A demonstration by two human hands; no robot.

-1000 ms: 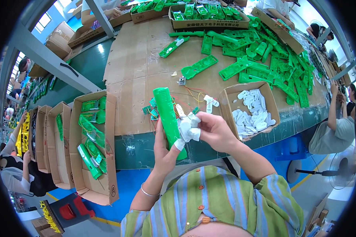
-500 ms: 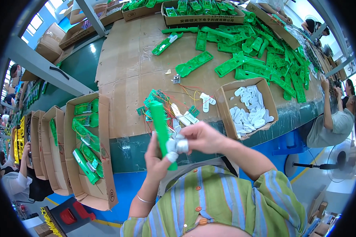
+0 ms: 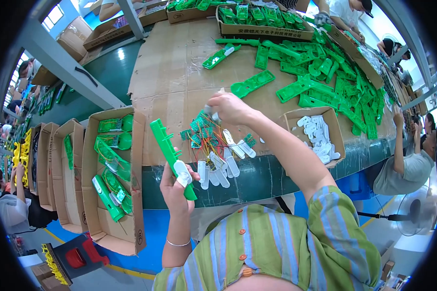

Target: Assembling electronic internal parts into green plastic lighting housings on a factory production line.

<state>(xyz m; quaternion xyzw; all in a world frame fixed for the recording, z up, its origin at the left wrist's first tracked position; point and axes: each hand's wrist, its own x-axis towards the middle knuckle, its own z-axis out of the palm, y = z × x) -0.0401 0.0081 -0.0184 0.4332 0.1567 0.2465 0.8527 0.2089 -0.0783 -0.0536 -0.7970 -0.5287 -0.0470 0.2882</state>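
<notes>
My left hand is closed round a long green plastic shell, held upright and tilted above the table's near edge. White wrapping covers its thumb, beside a white oval piece on the shell. My right hand reaches over the far side of a heap of small green circuit boards with red and yellow wires. Its fingers are bent down, some wrapped in white; the tips are blurred, and whether they hold anything is unclear. White plastic strips lie at the heap's near side.
A carton of white plastic parts stands right of my forearm. A large pile of green shells covers the far right. At left, a long carton holds green shells with boards. Co-workers sit around; a fan stands at right.
My right hand has left the shell and swung forward to the boards' far side. My left hand has moved left with the shell. The view has shifted slightly.
</notes>
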